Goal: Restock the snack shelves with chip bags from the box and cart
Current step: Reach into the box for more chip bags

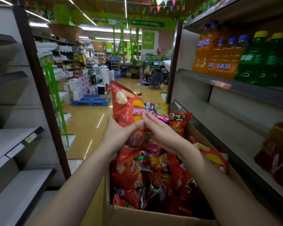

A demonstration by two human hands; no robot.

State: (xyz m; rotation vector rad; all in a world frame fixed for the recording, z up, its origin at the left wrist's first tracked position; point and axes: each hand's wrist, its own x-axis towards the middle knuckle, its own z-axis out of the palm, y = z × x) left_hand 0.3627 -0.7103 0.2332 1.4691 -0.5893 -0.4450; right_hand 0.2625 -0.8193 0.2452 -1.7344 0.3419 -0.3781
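Fingers of left hand grip red chip bag at frame centre above the box, bag's long axis upright; right hand flat against it, empty shelves lower left.

Single view only, head-mounted wide-angle cam, so no shared coverage w/ a second view. Looks fwd and down along a shop aisle. Close range on both bare forearms and the open brown cardboard box at bottom centre. Grey metal shelving runs along the left edge, drinks shelving along the right, both bowed by lens distortion. Far store background soft.
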